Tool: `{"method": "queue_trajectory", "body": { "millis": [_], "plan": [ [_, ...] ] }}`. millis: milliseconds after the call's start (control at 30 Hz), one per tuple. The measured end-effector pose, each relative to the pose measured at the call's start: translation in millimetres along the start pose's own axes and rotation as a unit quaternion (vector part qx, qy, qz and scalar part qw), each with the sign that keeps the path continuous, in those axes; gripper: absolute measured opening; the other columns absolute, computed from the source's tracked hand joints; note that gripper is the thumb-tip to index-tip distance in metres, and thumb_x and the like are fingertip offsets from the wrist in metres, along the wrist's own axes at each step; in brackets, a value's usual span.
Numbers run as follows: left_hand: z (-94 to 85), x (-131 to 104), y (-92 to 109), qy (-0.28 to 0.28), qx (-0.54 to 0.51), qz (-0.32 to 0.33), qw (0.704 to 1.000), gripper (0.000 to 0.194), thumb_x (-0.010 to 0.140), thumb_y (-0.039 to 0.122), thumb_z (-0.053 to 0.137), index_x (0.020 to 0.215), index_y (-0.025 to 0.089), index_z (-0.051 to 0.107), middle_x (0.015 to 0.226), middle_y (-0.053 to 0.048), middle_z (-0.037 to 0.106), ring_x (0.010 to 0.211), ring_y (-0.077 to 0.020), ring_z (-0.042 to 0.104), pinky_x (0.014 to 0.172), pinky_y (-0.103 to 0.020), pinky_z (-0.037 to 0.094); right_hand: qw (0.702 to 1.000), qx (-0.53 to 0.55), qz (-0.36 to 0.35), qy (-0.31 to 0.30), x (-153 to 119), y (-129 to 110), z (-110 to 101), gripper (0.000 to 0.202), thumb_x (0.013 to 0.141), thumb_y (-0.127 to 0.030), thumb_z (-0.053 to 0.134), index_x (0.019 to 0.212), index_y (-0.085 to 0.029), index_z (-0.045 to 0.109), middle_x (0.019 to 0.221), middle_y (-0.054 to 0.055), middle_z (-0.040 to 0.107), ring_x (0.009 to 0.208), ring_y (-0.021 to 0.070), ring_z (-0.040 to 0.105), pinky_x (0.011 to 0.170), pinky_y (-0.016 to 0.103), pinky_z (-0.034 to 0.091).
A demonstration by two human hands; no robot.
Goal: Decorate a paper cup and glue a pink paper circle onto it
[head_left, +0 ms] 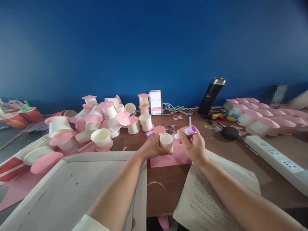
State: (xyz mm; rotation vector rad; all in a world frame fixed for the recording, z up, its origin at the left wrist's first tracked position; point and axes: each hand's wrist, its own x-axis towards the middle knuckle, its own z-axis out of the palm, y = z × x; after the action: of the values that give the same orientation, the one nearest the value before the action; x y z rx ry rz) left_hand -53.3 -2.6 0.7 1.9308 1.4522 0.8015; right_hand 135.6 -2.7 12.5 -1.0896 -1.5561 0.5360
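My left hand (154,147) is closed around a white paper cup (166,141), its round end facing up toward me. In my right hand (194,146) is a purple and white glue stick (189,130), held tilted with its white end close to the cup's rim. Whether the two touch I cannot tell. A purple cap (148,133) lies just beyond my left hand. Under and behind the cup are a pink paper disc (159,129) and a pink paper sheet (179,155). Scissors (171,131) lie partly hidden between my hands.
Several paper cups with pink discs (92,120) crowd the left side; more stand at right (263,123). A black thermos (211,96) leans by the wall. A power strip (274,157), printed paper (204,192), a white box lid (96,189) and a phone (156,102) surround the workspace.
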Motion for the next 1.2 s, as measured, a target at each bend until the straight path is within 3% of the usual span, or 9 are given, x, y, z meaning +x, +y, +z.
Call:
{"method": "queue_trajectory", "body": {
  "millis": [133, 300, 433, 600, 800, 900, 1067, 1200],
  "plan": [
    [-4.1, -1, 1, -0.043, -0.007, 0.019, 0.999, 0.079, 0.045, 0.045, 0.082, 0.113, 0.017, 0.053, 0.112, -0.012, 0.056, 0.105, -0.0306, 0.050, 0.086, -0.042, 0.042, 0.999, 0.032, -0.016, -0.017, -4, -4, -3, 0.016, 0.085, -0.036, 0.057, 0.089, -0.021, 0.057, 0.074, 0.002, 0.064, 0.058, 0.0137, 0.060, 0.055, 0.025, 0.048],
    [-15.5, -4, 15, -0.139, -0.127, 0.073, 0.979, 0.039, 0.066, 0.029, 0.070, 0.102, 0.018, 0.058, 0.092, -0.004, 0.063, 0.083, -0.0193, 0.057, 0.069, -0.029, 0.045, 0.993, 0.016, -0.084, -0.081, -11, -11, -3, 0.012, 0.083, -0.030, 0.060, 0.091, -0.021, 0.060, 0.085, 0.004, 0.065, 0.069, 0.0155, 0.061, 0.061, 0.026, 0.049],
    [-12.0, -4, 17, -0.095, -0.108, 0.052, 0.988, 0.036, 0.063, 0.024, 0.070, 0.095, 0.016, 0.058, 0.088, -0.004, 0.064, 0.077, -0.0181, 0.057, 0.062, -0.027, 0.044, 0.994, -0.026, -0.087, -0.065, -9, -11, -2, 0.011, 0.081, -0.028, 0.062, 0.089, -0.021, 0.060, 0.084, 0.003, 0.065, 0.069, 0.0149, 0.060, 0.061, 0.025, 0.048],
    [-4.6, -2, 10, -0.020, -0.049, 0.007, 0.999, 0.051, 0.055, 0.032, 0.076, 0.099, 0.018, 0.054, 0.098, -0.006, 0.064, 0.085, -0.0215, 0.057, 0.066, -0.030, 0.044, 0.997, -0.061, -0.039, -0.025, -4, -5, -4, 0.012, 0.080, -0.031, 0.063, 0.082, -0.020, 0.056, 0.072, 0.001, 0.063, 0.058, 0.0133, 0.057, 0.059, 0.025, 0.048],
    [3.9, 0, 6, 0.056, -0.003, 0.037, 0.998, 0.048, 0.056, 0.035, 0.075, 0.096, 0.018, 0.054, 0.098, -0.007, 0.061, 0.086, -0.0219, 0.056, 0.072, -0.032, 0.042, 0.995, -0.015, -0.076, -0.065, -7, -7, -5, 0.016, 0.082, -0.032, 0.061, 0.094, -0.022, 0.059, 0.091, 0.005, 0.067, 0.078, 0.0186, 0.063, 0.070, 0.029, 0.051],
    [5.8, 1, 4, 0.067, 0.025, 0.043, 0.997, 0.041, 0.058, 0.036, 0.074, 0.090, 0.018, 0.055, 0.092, -0.006, 0.061, 0.083, -0.0220, 0.055, 0.070, -0.033, 0.041, 0.992, -0.027, -0.096, -0.072, -8, -6, -1, 0.018, 0.080, -0.031, 0.064, 0.095, -0.022, 0.059, 0.096, 0.006, 0.066, 0.084, 0.0204, 0.062, 0.077, 0.032, 0.050],
    [3.4, 2, 1, 0.058, 0.039, 0.014, 0.997, 0.050, 0.054, 0.039, 0.077, 0.095, 0.019, 0.055, 0.100, -0.007, 0.060, 0.090, -0.0249, 0.054, 0.074, -0.036, 0.041, 0.998, -0.038, -0.034, -0.040, -3, 2, -2, 0.013, 0.083, -0.033, 0.060, 0.088, -0.022, 0.058, 0.081, 0.003, 0.066, 0.069, 0.0174, 0.061, 0.064, 0.028, 0.050],
    [4.0, 2, 1, 0.058, 0.037, 0.012, 0.998, 0.049, 0.055, 0.037, 0.077, 0.095, 0.019, 0.055, 0.099, -0.007, 0.059, 0.090, -0.0248, 0.053, 0.075, -0.036, 0.041, 0.997, 0.012, -0.036, -0.063, -3, 3, -3, 0.016, 0.085, -0.032, 0.059, 0.095, -0.021, 0.059, 0.090, 0.005, 0.067, 0.075, 0.0175, 0.063, 0.066, 0.028, 0.051]
  ]
}}
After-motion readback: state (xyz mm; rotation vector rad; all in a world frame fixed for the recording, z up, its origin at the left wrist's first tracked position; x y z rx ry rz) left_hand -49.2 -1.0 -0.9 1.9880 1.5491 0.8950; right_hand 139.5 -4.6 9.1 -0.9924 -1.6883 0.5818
